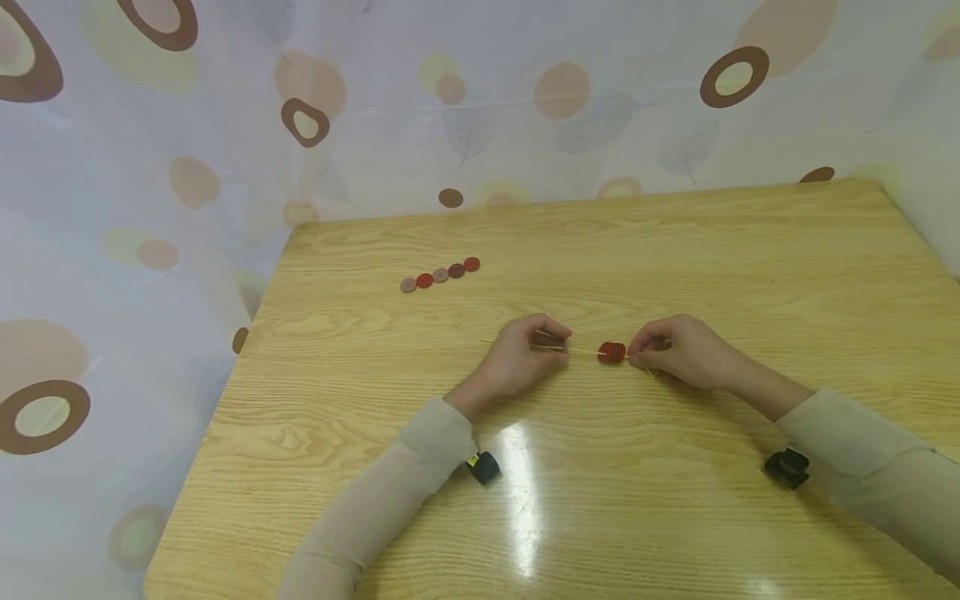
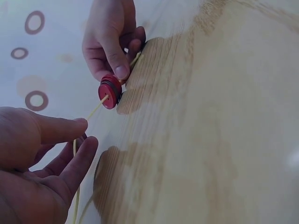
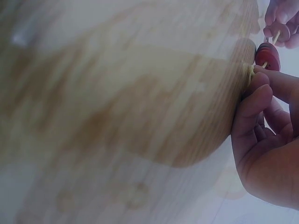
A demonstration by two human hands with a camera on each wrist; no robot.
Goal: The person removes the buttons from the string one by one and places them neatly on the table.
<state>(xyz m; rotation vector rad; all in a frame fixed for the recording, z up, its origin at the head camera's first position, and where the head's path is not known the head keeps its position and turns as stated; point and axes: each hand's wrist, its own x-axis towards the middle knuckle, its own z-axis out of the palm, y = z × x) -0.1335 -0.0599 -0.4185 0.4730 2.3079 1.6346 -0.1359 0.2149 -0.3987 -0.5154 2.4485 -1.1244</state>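
pinched a disc [image 3: 283, 32] in the left hand [image 1: 519, 357], cord [image 2: 97, 108] in the right hand [image 1: 692, 357]; had the red stack [image 1: 611, 352] strung between both, running left to right, just beside the right.

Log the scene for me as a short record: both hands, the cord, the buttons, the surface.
Left hand: pinches a pinkish-brown button
Right hand: pinches the yellow cord close beside the button stack
Button stack: red and dark buttons, threaded on the cord between the hands
Gap: bare cord between button stack and left fingertips
Button row: five; left to right in the head view, pinkish-brown, red, pinkish-brown, dark reddish-brown, red
Surface: wood-grain table
Unclear: exact count in the stack
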